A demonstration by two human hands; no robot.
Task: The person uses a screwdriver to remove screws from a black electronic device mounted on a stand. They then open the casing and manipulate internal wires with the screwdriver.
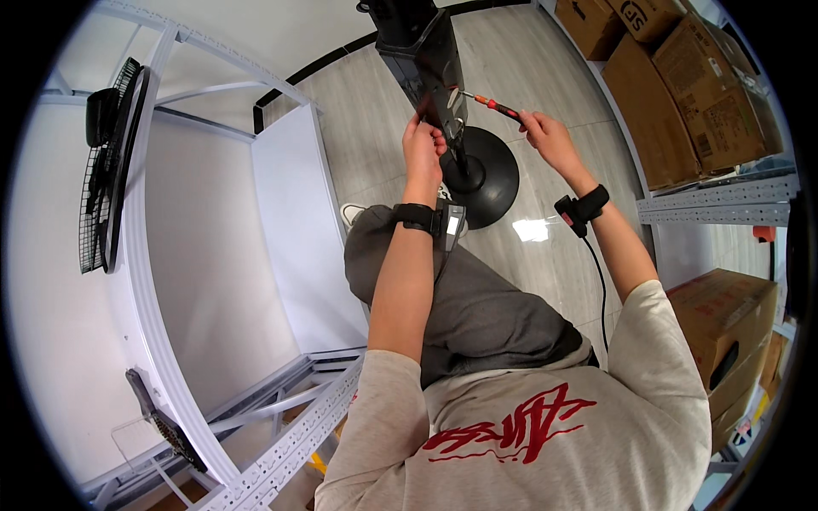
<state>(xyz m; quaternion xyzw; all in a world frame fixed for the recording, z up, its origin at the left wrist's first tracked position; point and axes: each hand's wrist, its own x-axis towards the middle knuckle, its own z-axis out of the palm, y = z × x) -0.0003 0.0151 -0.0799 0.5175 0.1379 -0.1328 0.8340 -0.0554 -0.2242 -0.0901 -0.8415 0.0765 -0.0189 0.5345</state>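
A black stand (426,68) with a boxy column rises from a round black base (486,192) on the floor before me. My right hand (550,140) is closed around the handle of a red and black screwdriver (496,106), whose tip reaches a small pale patch on the column's side. Against the column's near lower edge is my left hand (424,153), its fingers curled closed. Whatever those fingers pinch is hidden. Both wrists wear black straps with small devices; a cable hangs from the right one.
On the left, a white shelf rack (179,255) carries a black wire fan guard (111,162) and a dark elongated part (162,417). Cardboard boxes (711,94) fill a rack on the right, with another carton (724,315) lower down. Pale tiles (545,77) cover the floor.
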